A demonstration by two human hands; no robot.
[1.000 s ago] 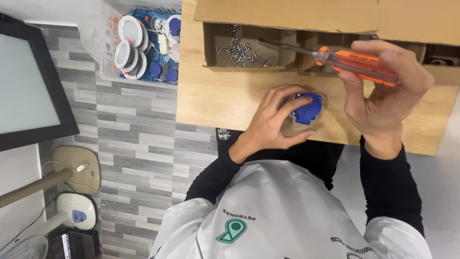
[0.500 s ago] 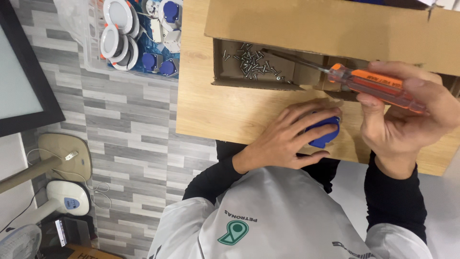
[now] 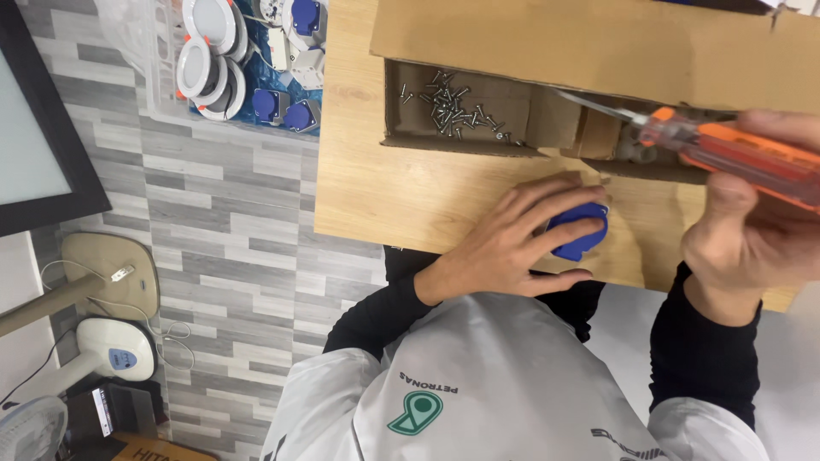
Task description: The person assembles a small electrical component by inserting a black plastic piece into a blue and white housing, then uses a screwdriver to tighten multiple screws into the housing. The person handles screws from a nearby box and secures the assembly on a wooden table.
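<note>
My left hand [image 3: 511, 241] lies over a small blue plastic part [image 3: 579, 230] on the wooden table [image 3: 384, 188], fingers wrapped around it. My right hand [image 3: 752, 230] holds an orange-handled screwdriver [image 3: 726, 154] at the right edge of the view. Its metal shaft points left, over the open cardboard box [image 3: 478, 34]. A heap of small dark screws [image 3: 457, 107] lies in the box's left compartment.
A clear plastic bag [image 3: 248, 60] with white round lamp fittings and blue parts lies on the floor by the table's left edge. A dark-framed panel [image 3: 38, 137], a handheld scanner [image 3: 111, 354] and a small fan [image 3: 30, 431] stand on the left.
The view has shifted, so table and hands sit further right and lower. My right hand with the screwdriver has moved toward the right edge. My left hand stays on the blue part.
</note>
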